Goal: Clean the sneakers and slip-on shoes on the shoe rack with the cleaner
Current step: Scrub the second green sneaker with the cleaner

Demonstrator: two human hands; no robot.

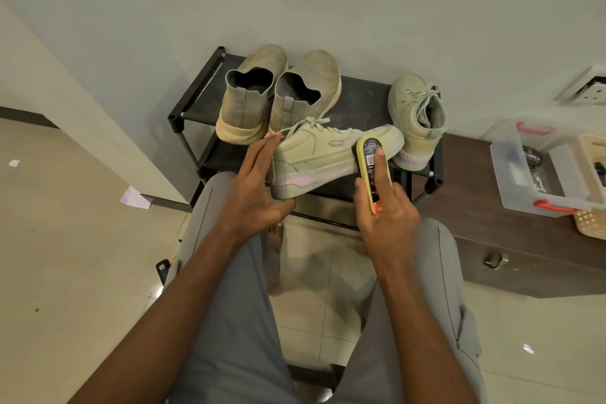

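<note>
**Operator:** Logging from my remote seat. Left hand cradles the heel of the sneaker, fingers mostly straight, thumb under the sole. Right hand grips the cleaner, forefinger laid along its back, pad against the sneaker's side near the toe.

**Observer:** The rest?

**Operator:** On the shoe rack: two slip-on shoes at the back, second sneaker at the right.

**Observer:** Risks?

**Operator:** My judgement: that loose heel hold. A hard stroke could twist the sneaker free or shove it into the slip-ons. Laces may also snag the pad.
</note>
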